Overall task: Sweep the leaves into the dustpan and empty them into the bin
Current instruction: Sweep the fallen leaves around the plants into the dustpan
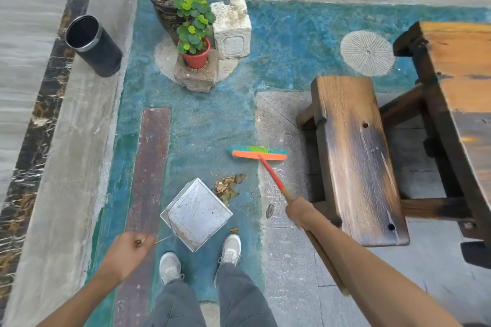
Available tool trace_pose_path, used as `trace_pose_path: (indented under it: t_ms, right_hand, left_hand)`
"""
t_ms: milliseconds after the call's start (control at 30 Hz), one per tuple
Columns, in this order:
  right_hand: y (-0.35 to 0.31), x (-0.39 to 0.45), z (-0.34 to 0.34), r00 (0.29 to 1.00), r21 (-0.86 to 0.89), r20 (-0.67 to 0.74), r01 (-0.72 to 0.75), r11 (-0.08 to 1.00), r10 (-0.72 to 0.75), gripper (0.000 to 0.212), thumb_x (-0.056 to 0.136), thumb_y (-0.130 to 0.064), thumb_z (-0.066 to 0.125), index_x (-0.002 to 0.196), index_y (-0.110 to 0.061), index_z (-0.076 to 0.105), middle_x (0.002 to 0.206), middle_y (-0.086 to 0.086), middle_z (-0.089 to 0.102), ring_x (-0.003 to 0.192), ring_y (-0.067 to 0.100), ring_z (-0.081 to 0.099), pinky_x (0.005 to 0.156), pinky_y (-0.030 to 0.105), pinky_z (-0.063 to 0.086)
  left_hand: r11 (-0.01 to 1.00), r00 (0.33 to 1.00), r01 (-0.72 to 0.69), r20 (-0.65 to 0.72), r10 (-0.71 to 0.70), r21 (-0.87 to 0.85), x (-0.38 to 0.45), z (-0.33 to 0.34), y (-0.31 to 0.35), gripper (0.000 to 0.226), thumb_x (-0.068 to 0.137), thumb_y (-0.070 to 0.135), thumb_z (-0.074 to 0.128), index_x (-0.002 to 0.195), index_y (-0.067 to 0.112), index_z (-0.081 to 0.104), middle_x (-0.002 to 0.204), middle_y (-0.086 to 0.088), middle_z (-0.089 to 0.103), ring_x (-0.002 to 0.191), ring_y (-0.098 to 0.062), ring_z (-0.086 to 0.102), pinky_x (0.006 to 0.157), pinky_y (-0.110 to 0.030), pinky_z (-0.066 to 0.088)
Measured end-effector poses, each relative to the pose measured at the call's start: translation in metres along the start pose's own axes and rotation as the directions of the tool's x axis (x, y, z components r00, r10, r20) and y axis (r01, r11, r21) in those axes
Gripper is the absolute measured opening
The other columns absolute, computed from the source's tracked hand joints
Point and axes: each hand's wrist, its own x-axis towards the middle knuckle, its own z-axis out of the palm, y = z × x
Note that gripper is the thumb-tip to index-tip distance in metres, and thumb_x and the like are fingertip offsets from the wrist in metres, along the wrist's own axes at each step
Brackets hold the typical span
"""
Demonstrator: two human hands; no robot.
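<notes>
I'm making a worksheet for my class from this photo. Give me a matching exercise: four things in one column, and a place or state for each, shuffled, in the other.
Things:
1. broom
2. dustpan
3. bin
4. pile of leaves

Places or states:
A. stands far off to the left, open and dark inside
B. lies on the ground just beyond the pan's open edge
C. its long handle is in the right hand
D. metal, near the shoes, with the left hand on its thin handle

Pairs: 1-C, 2-D, 3-A, 4-B
</notes>
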Motion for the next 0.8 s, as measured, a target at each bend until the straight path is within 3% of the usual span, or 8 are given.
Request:
trace_pose_path:
  t_ms: [67, 133, 167, 267, 367, 600, 733, 800]
  right_hand:
    - [-0.009, -0.014, 0.021, 0.998, -0.075, 0.056, 0.030, 0.997, -0.026, 0.039, 0.098, -0.013, 0.038, 0.132, 0.002, 0.049, 0.126, 0.020, 0.057, 0.102, 0.033, 0.059, 0.080, 0.034, 0.050]
    - [-0.008, -0.031, 0.044, 0.994, -0.153, 0.106, 0.023, 0.988, -0.007, 0.039, 0.098, -0.011, 0.037, 0.133, 0.001, 0.046, 0.122, 0.016, 0.059, 0.083, 0.025, 0.058, 0.057, 0.026, 0.047]
    - [-0.004, -0.037, 0.053, 0.988, -0.154, 0.155, 0.015, 0.988, 0.010, 0.036, 0.097, -0.010, 0.037, 0.130, 0.001, 0.048, 0.117, 0.015, 0.061, 0.079, 0.024, 0.060, 0.053, 0.025, 0.047]
    - [0.013, -0.059, 0.062, 0.971, -0.112, 0.234, -0.011, 0.994, 0.037, 0.024, 0.097, -0.006, 0.037, 0.106, 0.002, 0.058, 0.081, 0.012, 0.063, 0.071, 0.028, 0.069, 0.053, 0.027, 0.052]
    - [0.034, -0.078, 0.063, 0.979, -0.007, 0.204, -0.029, 1.000, 0.030, 0.031, 0.096, -0.010, 0.034, 0.110, 0.000, 0.060, 0.061, 0.006, 0.055, 0.039, 0.017, 0.054, 0.037, 0.027, 0.044]
    - [0.051, -0.101, 0.060, 0.967, 0.081, 0.152, -0.217, 0.973, 0.203, 0.024, 0.101, -0.009, 0.035, 0.112, 0.000, 0.055, 0.066, 0.012, 0.057, 0.033, 0.018, 0.050, 0.038, 0.026, 0.042]
    - [0.059, -0.101, 0.073, 0.958, 0.128, 0.130, -0.274, 0.953, 0.258, 0.037, 0.103, -0.019, 0.033, 0.093, 0.006, 0.057, 0.046, 0.009, 0.056, 0.029, 0.017, 0.048, 0.043, 0.023, 0.042]
    - [0.053, -0.088, 0.088, 0.945, 0.105, 0.135, -0.311, 0.944, 0.297, 0.032, 0.103, -0.014, 0.035, 0.095, 0.006, 0.058, 0.048, 0.009, 0.055, 0.028, 0.016, 0.047, 0.040, 0.023, 0.040]
  left_hand:
    - [1.000, 1.000, -0.015, 0.001, 0.015, 0.003, 0.000, 0.000, -0.001, 0.053, 0.092, 0.014, 0.057, 0.053, 0.020, 0.021, 0.047, 0.007, 0.016, 0.045, -0.010, 0.016, 0.052, -0.029, 0.017]
    - [1.000, 1.000, -0.024, 0.017, 0.024, 0.018, 0.001, -0.002, -0.005, 0.052, 0.092, 0.015, 0.056, 0.053, 0.021, 0.021, 0.048, 0.008, 0.016, 0.046, -0.011, 0.016, 0.052, -0.029, 0.017]
    - [0.999, 0.999, -0.030, 0.022, 0.030, 0.022, 0.001, -0.002, -0.008, 0.052, 0.092, 0.015, 0.056, 0.053, 0.021, 0.021, 0.048, 0.008, 0.016, 0.046, -0.011, 0.017, 0.052, -0.029, 0.018]
    - [0.999, 0.999, -0.030, 0.020, 0.029, 0.028, 0.004, -0.006, -0.020, 0.053, 0.091, 0.015, 0.058, 0.053, 0.020, 0.021, 0.047, 0.006, 0.016, 0.046, -0.011, 0.018, 0.052, -0.029, 0.018]
    - [1.000, 1.000, -0.025, 0.017, 0.025, 0.019, 0.007, -0.014, -0.036, 0.052, 0.091, 0.015, 0.058, 0.054, 0.020, 0.022, 0.047, 0.005, 0.017, 0.045, -0.011, 0.017, 0.052, -0.029, 0.017]
    - [0.999, 1.000, 0.014, -0.025, -0.015, -0.049, 0.002, -0.032, -0.069, 0.052, 0.091, 0.014, 0.057, 0.053, 0.021, 0.023, 0.045, 0.007, 0.020, 0.047, -0.014, 0.020, 0.054, -0.029, 0.018]
    - [0.996, 0.998, 0.046, -0.037, -0.049, -0.077, -0.001, -0.044, -0.091, 0.051, 0.091, 0.017, 0.058, 0.054, 0.021, 0.024, 0.047, 0.007, 0.019, 0.050, -0.017, 0.020, 0.056, -0.031, 0.017]
    - [0.996, 0.999, 0.038, -0.033, -0.041, -0.079, 0.000, -0.052, -0.103, 0.050, 0.091, 0.018, 0.059, 0.055, 0.022, 0.025, 0.048, 0.007, 0.019, 0.050, -0.017, 0.020, 0.056, -0.031, 0.018]
